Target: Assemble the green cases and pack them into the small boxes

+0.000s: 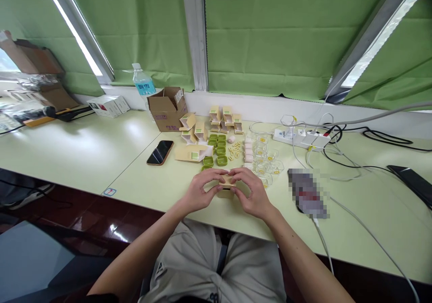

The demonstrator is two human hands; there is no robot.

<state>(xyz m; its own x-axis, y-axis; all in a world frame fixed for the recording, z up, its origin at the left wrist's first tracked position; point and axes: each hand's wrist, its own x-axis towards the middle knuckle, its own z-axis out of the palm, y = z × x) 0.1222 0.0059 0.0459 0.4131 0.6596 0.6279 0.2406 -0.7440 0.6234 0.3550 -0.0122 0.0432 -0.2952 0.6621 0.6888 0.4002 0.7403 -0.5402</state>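
Note:
Close to the table's front edge, a small tan cardboard box (227, 194) is held between both hands. My left hand (202, 189) pinches its left side, thumb below and fingers above. On the other side my right hand (252, 191) grips it in the same way. Just beyond the hands stand several small green containers (221, 151). To their right lie small yellow pieces (234, 151), a column of pale pink pieces (248, 152) and several clear plastic cups (260, 153). Open tan boxes (200, 132) are grouped behind, and a flatter tan box (189, 153) lies to the left.
A dark phone (160, 153) lies left; a partly blurred device (307, 193) with a cable lies right. Behind are a brown carton (167, 114), a water bottle (143, 82) and a white power strip (300, 137) with tangled cables. A black device (411, 184) lies far right.

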